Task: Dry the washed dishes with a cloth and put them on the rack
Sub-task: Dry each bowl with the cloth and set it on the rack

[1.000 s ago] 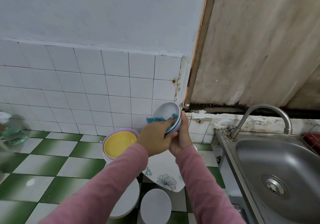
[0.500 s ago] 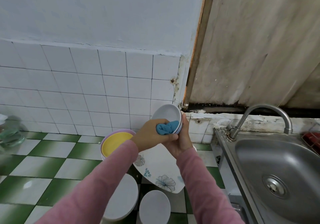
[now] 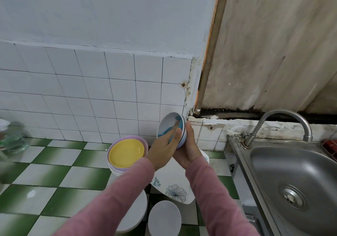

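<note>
Head view, item in hand: small bowl (image 3: 168,124), white with a blue rim, held tilted at centre frame above the counter (image 3: 45,172), its opening turned to the left.
Head view, cloth: blue cloth (image 3: 178,123) lies inside the small bowl, against its inner wall.
Head view, left hand: left hand (image 3: 164,150) reaches into the bowl, fingers nearly straight and spread over the cloth, pressing it flat to the inner wall.
Head view, right hand: right hand (image 3: 189,150) cups the bowl from behind, fingers curled round its outer wall.
Head view, waiting dishes: plate stack (image 3: 125,152) topped by a yellow plate at centre left; flowered plate (image 3: 175,186) below the hands; two upturned white bowls (image 3: 164,217) at lower centre.
Head view, surroundings: sink (image 3: 291,181) and tap (image 3: 284,119) at right.
Head view, rack: a red wire item (image 3: 330,148) at the right edge; cannot tell whether it is the rack.
Step in hand: judged to be wiping the bowl's inside.
Progress: judged early; several dishes remain.
Next move calls for: turning the bowl to wipe rim and outside, keeping the right hand's hold firm, then carrying it to the rack.
</note>
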Demonstrator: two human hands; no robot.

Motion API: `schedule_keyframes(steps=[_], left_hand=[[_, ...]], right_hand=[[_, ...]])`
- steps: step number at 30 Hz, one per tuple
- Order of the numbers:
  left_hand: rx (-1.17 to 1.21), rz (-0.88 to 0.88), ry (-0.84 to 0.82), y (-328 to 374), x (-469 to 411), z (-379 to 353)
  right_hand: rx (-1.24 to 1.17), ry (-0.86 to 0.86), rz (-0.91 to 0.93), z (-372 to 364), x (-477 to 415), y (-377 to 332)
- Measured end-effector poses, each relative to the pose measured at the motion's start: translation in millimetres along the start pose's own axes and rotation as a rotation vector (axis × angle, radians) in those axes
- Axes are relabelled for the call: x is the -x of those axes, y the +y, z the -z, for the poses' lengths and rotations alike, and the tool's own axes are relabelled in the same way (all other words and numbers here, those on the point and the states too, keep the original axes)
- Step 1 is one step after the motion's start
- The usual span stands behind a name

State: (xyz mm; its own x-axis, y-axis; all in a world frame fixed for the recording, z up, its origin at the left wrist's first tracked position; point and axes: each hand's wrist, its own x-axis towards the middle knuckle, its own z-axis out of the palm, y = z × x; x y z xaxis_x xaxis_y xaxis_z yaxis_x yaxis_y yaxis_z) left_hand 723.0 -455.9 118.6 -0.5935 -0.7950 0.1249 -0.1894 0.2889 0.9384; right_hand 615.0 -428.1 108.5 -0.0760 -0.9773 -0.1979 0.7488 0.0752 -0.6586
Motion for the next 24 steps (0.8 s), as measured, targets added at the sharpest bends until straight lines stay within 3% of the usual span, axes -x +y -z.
schedule_keyframes(steps=[3, 5, 7, 12, 19, 24], left_hand=[[-0.183, -0.096, -0.105, -1, 1, 6], [-0.337, -0.178, -0.052, -2, 2, 6], [-0.339, -0.183, 0.006, -4, 1, 3], [-0.135, -0.103, 0.061, 2, -2, 4], [0.597, 0.216, 0.062, 10, -4, 10], [0.780, 0.249, 0.107, 15, -3, 17]], right_hand=[[0.049, -0.010, 0.001, 5, 2, -3], [0.071, 0.005, -0.001, 7, 2, -4], [0.076, 0.010, -0.008, 7, 2, -7], [0.006, 0.038, -0.034, 10, 5, -10], [-0.425, 0.113, -0.100, 28, 6, 0], [-0.362, 0.178, -0.005, 25, 13, -1]])
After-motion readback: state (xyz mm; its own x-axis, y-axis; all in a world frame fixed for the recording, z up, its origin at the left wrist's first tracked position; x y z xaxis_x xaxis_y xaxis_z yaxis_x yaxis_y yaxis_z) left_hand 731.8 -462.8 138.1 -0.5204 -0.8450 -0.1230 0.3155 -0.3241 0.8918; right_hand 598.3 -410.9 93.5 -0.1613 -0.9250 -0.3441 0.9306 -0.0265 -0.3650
